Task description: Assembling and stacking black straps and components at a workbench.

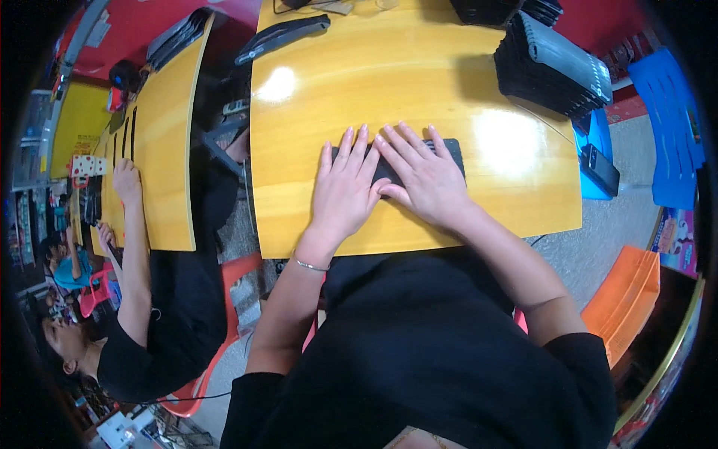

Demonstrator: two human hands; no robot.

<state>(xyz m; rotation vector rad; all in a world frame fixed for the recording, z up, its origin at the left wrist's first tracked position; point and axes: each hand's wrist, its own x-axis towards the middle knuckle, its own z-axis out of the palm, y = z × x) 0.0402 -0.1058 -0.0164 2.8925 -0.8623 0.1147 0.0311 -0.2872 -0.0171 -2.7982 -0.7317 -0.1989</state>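
Observation:
Both of my hands lie palm down on a flat, dark rectangular piece point(458, 156) at the middle of the yellow table point(366, 82). My left hand point(345, 183) covers its left part, fingers stretched out and pointing away from me. My right hand point(430, 178) is spread across the right part, angled to the left. The thumbs meet near the piece's lower edge. Only its right end and a strip between the hands show; what kind of thing it is, I cannot make out.
A stack of black folded pieces point(550, 71) stands at the table's far right. At the far left lies a long black case-like item point(283, 39). A blue crate point(666, 127) and an orange basket point(624, 299) are at right. A co-worker point(149, 337) sits at another yellow table point(168, 165).

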